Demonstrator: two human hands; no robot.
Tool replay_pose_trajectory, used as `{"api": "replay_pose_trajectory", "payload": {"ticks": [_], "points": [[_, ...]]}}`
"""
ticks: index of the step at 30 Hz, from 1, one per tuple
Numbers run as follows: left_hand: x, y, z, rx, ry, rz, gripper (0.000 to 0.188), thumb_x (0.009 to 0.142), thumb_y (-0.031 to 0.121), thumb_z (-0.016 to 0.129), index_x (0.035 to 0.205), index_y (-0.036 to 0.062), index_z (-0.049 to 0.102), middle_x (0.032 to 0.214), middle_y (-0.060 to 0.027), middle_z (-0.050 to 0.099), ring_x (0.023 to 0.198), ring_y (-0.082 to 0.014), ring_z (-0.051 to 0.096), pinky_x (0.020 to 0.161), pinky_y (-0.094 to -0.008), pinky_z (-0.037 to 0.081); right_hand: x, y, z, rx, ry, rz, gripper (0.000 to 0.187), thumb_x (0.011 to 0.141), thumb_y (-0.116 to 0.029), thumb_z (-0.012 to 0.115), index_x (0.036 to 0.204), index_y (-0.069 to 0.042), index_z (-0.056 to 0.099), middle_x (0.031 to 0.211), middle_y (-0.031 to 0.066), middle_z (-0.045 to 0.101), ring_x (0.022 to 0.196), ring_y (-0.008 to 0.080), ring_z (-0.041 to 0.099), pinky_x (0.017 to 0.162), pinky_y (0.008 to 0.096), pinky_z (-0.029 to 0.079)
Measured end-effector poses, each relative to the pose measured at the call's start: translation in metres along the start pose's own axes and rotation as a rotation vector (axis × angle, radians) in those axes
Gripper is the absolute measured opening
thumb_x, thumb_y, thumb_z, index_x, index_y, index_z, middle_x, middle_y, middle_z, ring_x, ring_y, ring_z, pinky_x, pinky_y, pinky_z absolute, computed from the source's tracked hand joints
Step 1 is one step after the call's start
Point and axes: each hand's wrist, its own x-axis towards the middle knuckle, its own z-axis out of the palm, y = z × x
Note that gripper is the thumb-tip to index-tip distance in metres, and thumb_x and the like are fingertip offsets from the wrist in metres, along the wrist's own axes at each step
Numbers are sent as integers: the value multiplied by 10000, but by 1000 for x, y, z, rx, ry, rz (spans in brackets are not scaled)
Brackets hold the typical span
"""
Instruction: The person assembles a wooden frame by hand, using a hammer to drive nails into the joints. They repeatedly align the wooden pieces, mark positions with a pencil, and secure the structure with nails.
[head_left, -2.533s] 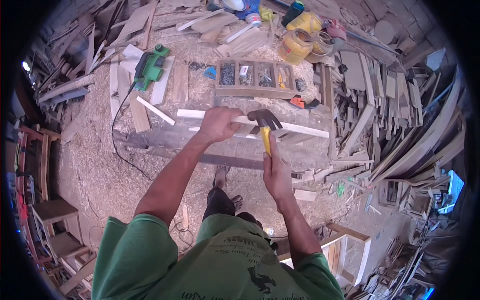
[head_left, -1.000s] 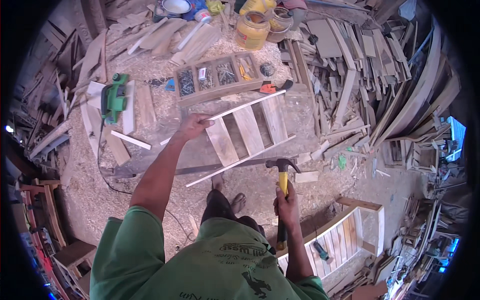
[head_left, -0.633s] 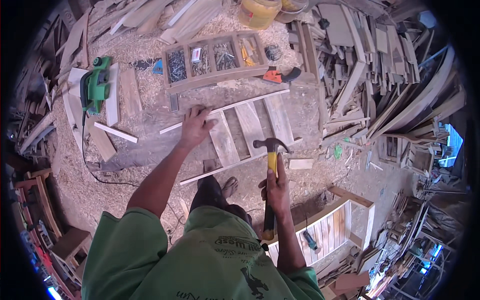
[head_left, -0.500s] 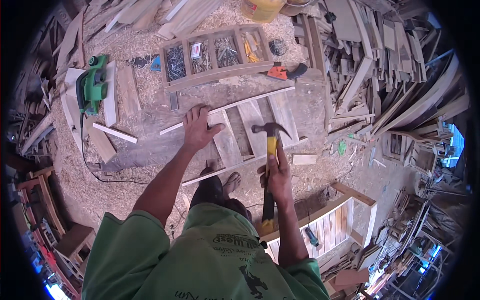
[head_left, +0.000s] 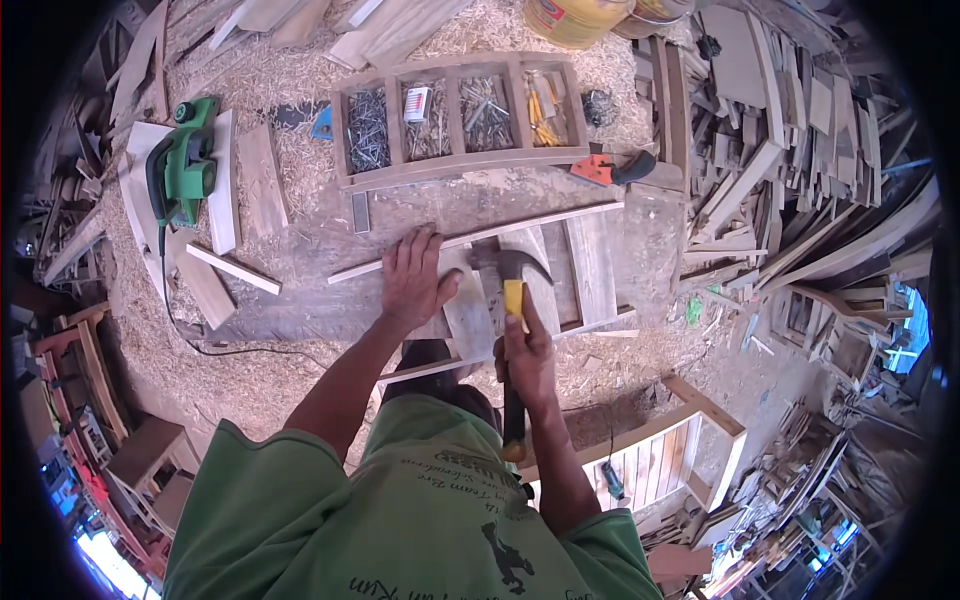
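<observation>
My right hand [head_left: 527,365] is wrapped round the yellow and black handle of a claw hammer [head_left: 513,290]. The dark hammer head is over the middle slats of a ladder-like wooden frame [head_left: 592,272]. Flat on the frame's far strip [head_left: 535,223] rests my left hand [head_left: 414,280], fingers stretched out and thumb apart, near the strip's left end. Several wide slats join this strip to the near strip [head_left: 597,325]. My left hand and the hammer cover parts of the slats.
Beyond the frame, a divided wooden tray [head_left: 450,168] holds nails and yellow-handled tools. An orange and black handsaw [head_left: 610,170] lies beside it. At left are a green power planer [head_left: 187,165] and a loose strip [head_left: 235,268]. Lumber piles [head_left: 745,130] line the right.
My right hand and the hammer have moved left across the frame. My left hand still lies on the far strip. The view has shifted slightly.
</observation>
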Motion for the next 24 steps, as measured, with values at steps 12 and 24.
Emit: {"api": "replay_pose_trajectory", "payload": {"ticks": [12,24], "points": [[5,-3,0,-20,-51,-42,781,998,554,662,1561,35,508,1656,-155,473,1510,-380,444,1231,-589,303,12,-11,-7,-208,21,-11,612,1185,-172,533,1763,-82,352,744,-2,558,625,86,499,551,302,448],[-10,0,-5,-71,-110,-75,792,987,515,711,1579,44,478,1663,-150,455,1526,-391,419,1235,-612,297,11,11,-13,-211,0,-113,619,1183,-207,564,1769,-167,369,706,-58,431,597,53,407,546,263,402]]}}
